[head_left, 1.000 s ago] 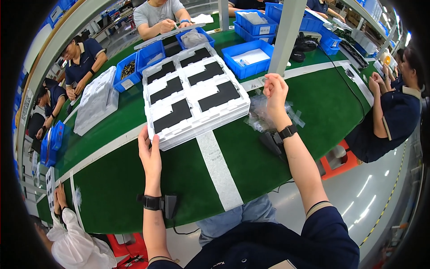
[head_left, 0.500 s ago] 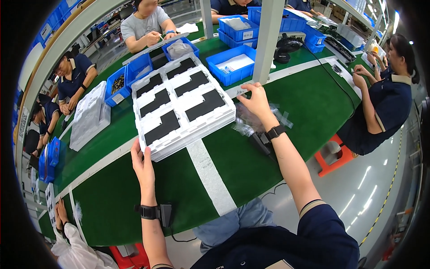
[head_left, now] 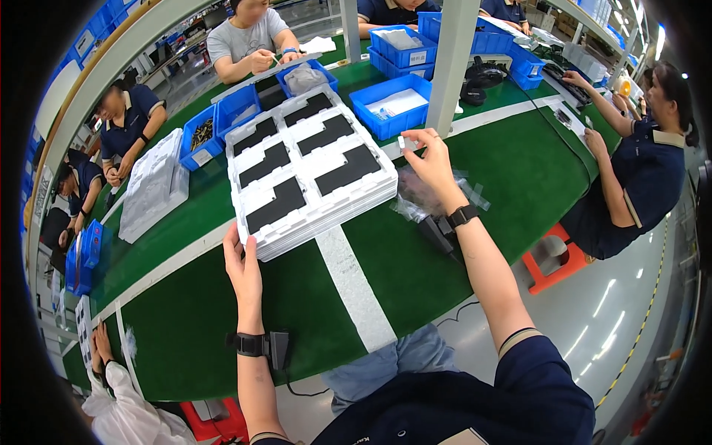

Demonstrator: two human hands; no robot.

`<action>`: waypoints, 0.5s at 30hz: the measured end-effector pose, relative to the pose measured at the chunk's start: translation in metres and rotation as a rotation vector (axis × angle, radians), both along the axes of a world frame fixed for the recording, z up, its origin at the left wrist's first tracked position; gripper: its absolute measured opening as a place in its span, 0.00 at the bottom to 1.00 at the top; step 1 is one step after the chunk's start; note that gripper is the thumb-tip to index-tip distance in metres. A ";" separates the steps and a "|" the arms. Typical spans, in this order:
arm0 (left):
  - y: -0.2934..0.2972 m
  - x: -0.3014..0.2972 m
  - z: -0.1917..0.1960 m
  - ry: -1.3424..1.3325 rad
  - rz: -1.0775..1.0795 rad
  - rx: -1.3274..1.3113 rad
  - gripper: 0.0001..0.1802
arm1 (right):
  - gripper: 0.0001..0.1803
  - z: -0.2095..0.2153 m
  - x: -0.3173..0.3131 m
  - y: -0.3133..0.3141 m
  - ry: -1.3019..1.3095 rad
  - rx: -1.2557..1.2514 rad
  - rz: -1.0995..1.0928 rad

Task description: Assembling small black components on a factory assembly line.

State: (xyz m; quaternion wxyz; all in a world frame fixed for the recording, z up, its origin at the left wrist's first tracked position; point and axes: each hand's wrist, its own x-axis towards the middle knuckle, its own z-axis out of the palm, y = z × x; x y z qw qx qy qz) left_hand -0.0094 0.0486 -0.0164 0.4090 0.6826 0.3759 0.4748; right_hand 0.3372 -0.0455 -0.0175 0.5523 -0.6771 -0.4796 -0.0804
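Note:
A stack of white plastic trays [head_left: 311, 208] stands in front of me, its top tray holding several flat black L-shaped pieces [head_left: 348, 170] in pockets. My left hand [head_left: 243, 271] rests at the stack's near left corner, fingers stretched along the side and thumb apart at the front. Right of the stack, my right hand [head_left: 430, 159] is raised, thumb and forefinger pinching a small white piece [head_left: 404, 143]; its exact kind is too small to tell. Under my right wrist lies crumpled clear plastic film [head_left: 423, 189], beside a black device [head_left: 436, 233].
Blue bins [head_left: 389, 104] stand beyond the trays, near a grey post [head_left: 452, 70]. Another white tray stack [head_left: 153, 189] sits to the left. A white strip [head_left: 352, 285] crosses the green table [head_left: 423, 297]. Co-workers sit around, one at the right [head_left: 630, 178] near an orange stool [head_left: 552, 259].
My right hand has drawn its fingertips together, and a small white piece now shows between them. My left hand stays at the tray corner. The co-worker at the right has stretched an arm forward.

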 end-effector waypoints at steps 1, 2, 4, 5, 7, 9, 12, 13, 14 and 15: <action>-0.001 0.001 0.000 -0.007 0.001 -0.001 0.21 | 0.14 0.001 0.001 -0.001 -0.017 0.003 -0.004; 0.000 0.002 0.000 -0.014 0.001 0.000 0.21 | 0.14 0.003 0.001 -0.001 -0.034 0.008 -0.009; 0.000 0.000 -0.001 -0.006 0.002 -0.003 0.21 | 0.14 0.005 -0.003 0.000 -0.030 0.016 -0.006; 0.000 0.000 -0.001 -0.009 0.007 -0.016 0.21 | 0.14 0.005 -0.003 0.000 -0.027 0.031 -0.002; 0.001 -0.002 0.000 -0.012 0.015 -0.029 0.21 | 0.14 0.006 -0.005 0.002 -0.024 0.047 0.005; 0.001 -0.004 0.000 -0.010 0.018 -0.003 0.21 | 0.14 0.007 -0.007 0.003 -0.063 0.120 -0.011; 0.003 -0.002 0.002 -0.008 0.015 -0.009 0.21 | 0.14 0.012 -0.009 0.003 -0.067 0.150 -0.016; 0.003 -0.003 0.001 -0.009 0.011 -0.007 0.21 | 0.14 0.011 -0.009 0.003 -0.068 0.151 -0.021; 0.003 -0.003 0.000 -0.012 0.009 -0.004 0.21 | 0.14 0.011 -0.009 0.002 -0.059 0.166 -0.018; 0.005 -0.002 -0.002 -0.016 0.002 0.000 0.21 | 0.14 0.011 -0.008 0.000 -0.051 0.182 -0.020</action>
